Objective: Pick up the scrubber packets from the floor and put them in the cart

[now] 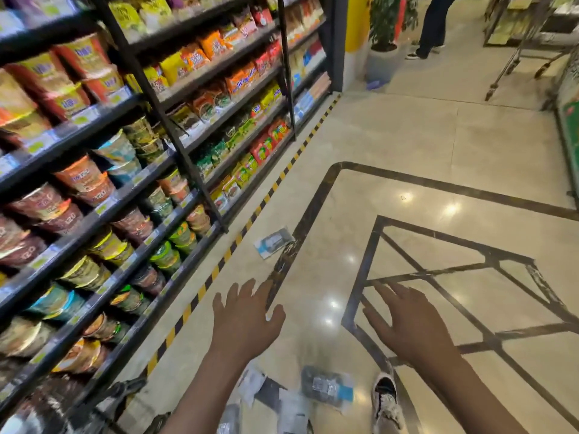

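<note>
**Head view: both hands empty above scattered scrubber packets**

Head camera is looking down a shop aisle. The left hand (242,321) and right hand (410,327) are hovering over the glossy cream marble floor (423,145), fingers spread, holding nothing.

One flat white-and-blue plastic scrubber packet (273,242) is lying ahead, beside the floor's yellow-and-black striped edge strip (266,198) by the black metal shelving (150,89). A grey-and-blue packet (327,389) and several pale crinkled ones (252,383) are lying near the bottom edge, beside a worn patterned shoe (386,400).

The packets are looking light, soft and slippery in film wrap; pinching a sealed edge probably suits best, since they are lying flat on polished stone. No cart is clearly showing.
</note>
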The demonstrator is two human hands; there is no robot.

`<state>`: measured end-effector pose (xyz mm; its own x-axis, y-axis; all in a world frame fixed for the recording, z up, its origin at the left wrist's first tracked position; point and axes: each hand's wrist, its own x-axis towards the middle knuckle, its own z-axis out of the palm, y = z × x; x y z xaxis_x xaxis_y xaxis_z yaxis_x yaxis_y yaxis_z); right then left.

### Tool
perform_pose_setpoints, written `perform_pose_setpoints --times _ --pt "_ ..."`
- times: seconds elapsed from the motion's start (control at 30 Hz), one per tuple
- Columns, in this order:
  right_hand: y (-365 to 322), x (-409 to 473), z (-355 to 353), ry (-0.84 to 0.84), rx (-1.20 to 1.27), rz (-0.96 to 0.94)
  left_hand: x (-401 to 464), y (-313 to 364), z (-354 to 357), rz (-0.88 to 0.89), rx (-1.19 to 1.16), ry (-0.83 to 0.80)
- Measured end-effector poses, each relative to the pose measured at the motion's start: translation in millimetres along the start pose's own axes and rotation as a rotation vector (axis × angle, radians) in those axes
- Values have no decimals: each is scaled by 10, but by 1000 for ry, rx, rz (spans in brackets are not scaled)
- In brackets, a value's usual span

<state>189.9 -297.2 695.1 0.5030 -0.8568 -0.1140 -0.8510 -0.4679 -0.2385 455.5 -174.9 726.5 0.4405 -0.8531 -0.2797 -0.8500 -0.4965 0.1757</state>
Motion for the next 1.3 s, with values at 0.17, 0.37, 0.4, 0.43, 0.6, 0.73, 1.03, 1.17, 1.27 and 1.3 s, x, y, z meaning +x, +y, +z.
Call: perform_pose_setpoints --times 0.17,0.37,0.4,0.43,0.6,0.73,1.03,1.17,1.27,1.3 --pt "405 1149 -370 -92 9 -163 659 636 -230 -173 -34 29" --pt "11 2362 -569 -109 -55 -415 1098 656 -471 -344 -12 115" --pt "-97 2521 -566 -113 -61 -452 1171 588 -492 -383 -19 113" --pt "-209 2683 -562 -114 -72 -488 1251 511 -511 -425 -34 112" --pt "-742 3607 -455 -141 -136 -674 1774 51 -516 -593 -108 142" --pt "-1195 4458 -151 -153 -217 -758 2393 -474 -268 -733 -183 120" --pt "-1748 6044 1421 -423 -307 -873 3617 -1348 887 -983 -323 -55" --pt "-1621 6483 2987 -497 -344 -926 4140 -1650 2272 -1060 -359 -103" --pt "-1398 6714 4323 -552 -390 -945 4402 -1887 3688 -1099 -389 -154" --pt "-1297 6815 4772 -553 -405 -955 4422 -1937 4235 -1117 -399 -182"
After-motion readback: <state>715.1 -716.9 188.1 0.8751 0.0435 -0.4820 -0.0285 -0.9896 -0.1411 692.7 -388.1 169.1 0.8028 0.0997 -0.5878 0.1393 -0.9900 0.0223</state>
